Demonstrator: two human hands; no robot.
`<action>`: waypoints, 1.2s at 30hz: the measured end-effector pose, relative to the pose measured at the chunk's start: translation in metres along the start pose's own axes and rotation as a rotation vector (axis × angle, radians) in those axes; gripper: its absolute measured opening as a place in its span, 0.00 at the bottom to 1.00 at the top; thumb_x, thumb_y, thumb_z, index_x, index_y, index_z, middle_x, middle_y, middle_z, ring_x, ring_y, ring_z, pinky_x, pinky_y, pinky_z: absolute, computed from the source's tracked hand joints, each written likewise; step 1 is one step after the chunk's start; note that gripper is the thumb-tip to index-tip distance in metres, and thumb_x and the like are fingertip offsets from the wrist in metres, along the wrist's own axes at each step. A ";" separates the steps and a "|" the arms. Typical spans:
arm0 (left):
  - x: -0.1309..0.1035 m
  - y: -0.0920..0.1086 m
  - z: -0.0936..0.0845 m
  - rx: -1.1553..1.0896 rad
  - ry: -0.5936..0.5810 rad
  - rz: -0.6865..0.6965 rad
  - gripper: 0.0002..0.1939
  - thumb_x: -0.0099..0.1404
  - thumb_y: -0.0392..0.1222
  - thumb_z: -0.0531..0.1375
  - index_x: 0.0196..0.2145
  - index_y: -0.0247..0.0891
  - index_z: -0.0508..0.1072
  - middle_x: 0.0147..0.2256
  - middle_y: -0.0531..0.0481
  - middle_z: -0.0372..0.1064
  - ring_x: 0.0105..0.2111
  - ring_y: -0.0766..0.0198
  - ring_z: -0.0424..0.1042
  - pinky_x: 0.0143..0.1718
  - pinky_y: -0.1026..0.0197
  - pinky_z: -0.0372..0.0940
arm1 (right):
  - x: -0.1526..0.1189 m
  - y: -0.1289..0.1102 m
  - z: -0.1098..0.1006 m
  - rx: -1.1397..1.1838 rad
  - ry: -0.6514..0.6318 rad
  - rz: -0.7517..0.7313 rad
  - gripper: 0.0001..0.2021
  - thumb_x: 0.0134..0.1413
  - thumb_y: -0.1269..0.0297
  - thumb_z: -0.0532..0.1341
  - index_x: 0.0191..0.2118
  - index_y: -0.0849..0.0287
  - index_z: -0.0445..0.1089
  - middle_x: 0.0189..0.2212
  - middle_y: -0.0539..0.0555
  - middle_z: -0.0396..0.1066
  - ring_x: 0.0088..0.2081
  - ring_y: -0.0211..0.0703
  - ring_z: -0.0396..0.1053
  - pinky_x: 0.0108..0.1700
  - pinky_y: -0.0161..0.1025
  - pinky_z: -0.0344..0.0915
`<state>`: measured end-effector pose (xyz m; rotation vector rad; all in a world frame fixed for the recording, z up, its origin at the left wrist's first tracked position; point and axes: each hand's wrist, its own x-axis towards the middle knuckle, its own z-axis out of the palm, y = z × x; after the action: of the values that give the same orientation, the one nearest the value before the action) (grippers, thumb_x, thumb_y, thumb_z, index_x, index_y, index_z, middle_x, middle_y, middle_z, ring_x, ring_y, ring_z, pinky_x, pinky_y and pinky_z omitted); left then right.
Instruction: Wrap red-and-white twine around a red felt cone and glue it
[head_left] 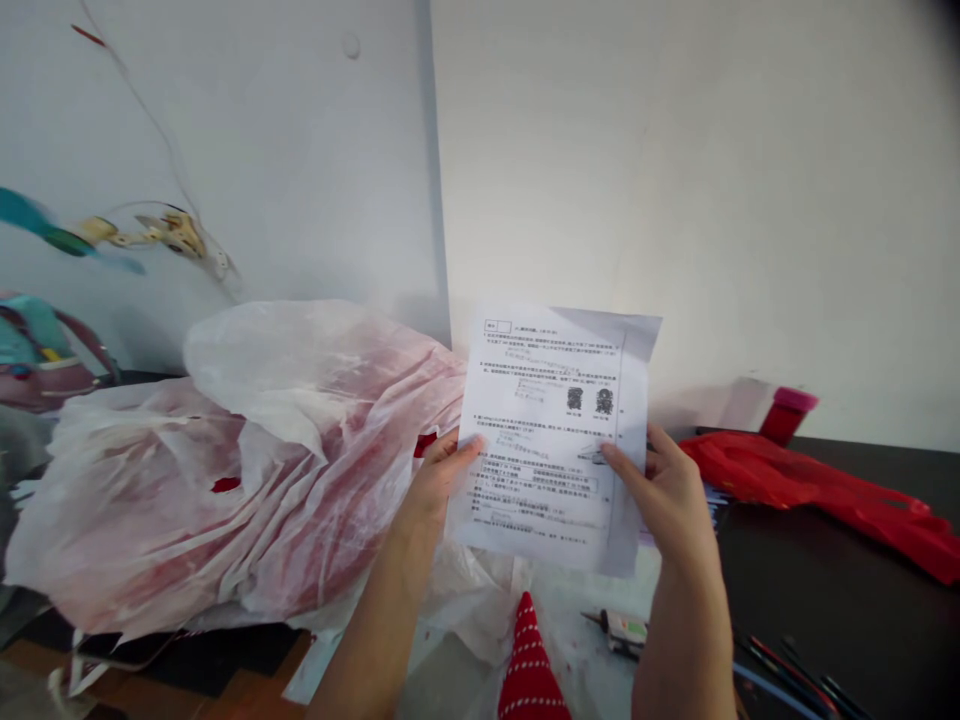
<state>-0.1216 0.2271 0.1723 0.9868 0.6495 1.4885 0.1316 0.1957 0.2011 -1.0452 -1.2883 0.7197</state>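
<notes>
A printed worksheet (540,500) with rows of text, two small dark pictures and faint handwriting is held up in front of me. My left hand (442,470) pinches its left edge, thumb on the printed side. On the opposite edge my right hand (667,490) grips the sheet, thumb also on the front and the other fingers behind it. The paper leans slightly, its top right corner bending. Below it a red cone with white dotted rings (529,665) points upward, and a small tube with a pointed dark nozzle (622,630) lies by my right forearm.
Large white plastic bags (247,480) with something reddish inside fill the left. A red plastic bag (817,490) and a red container with a pink lid (789,412) rest on the dark table (862,600). Several pens (795,675) lie at lower right. A teal and pink bag (45,350) stands far left.
</notes>
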 end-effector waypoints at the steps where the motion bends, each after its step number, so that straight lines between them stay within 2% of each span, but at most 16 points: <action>1: 0.000 0.000 0.000 0.002 0.000 -0.002 0.14 0.54 0.42 0.73 0.37 0.34 0.81 0.35 0.40 0.81 0.41 0.41 0.80 0.39 0.47 0.73 | 0.000 0.000 0.000 0.002 0.003 -0.004 0.22 0.52 0.50 0.70 0.49 0.55 0.72 0.33 0.56 0.81 0.33 0.56 0.80 0.32 0.46 0.77; 25: 0.001 -0.004 -0.004 0.011 -0.015 -0.002 0.14 0.55 0.43 0.72 0.39 0.37 0.80 0.38 0.41 0.81 0.43 0.41 0.79 0.41 0.46 0.73 | 0.001 0.002 0.000 0.017 -0.009 0.005 0.22 0.50 0.50 0.70 0.49 0.54 0.72 0.32 0.56 0.81 0.35 0.57 0.80 0.33 0.47 0.77; 32: 0.002 -0.005 -0.006 0.006 -0.017 -0.005 0.13 0.56 0.43 0.72 0.39 0.37 0.80 0.38 0.42 0.81 0.43 0.42 0.79 0.40 0.48 0.74 | 0.002 0.003 -0.001 -0.011 -0.036 0.010 0.23 0.50 0.50 0.70 0.50 0.54 0.71 0.40 0.59 0.82 0.36 0.57 0.80 0.33 0.48 0.77; 36: 0.001 -0.003 -0.004 -0.008 -0.012 -0.009 0.14 0.55 0.43 0.73 0.39 0.35 0.80 0.37 0.41 0.81 0.42 0.41 0.79 0.39 0.48 0.74 | 0.002 0.004 0.000 -0.026 -0.022 0.010 0.24 0.50 0.51 0.70 0.50 0.55 0.71 0.38 0.58 0.82 0.36 0.57 0.80 0.35 0.47 0.77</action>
<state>-0.1234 0.2296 0.1678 0.9847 0.6378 1.4757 0.1326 0.1991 0.1987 -1.0679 -1.3159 0.7251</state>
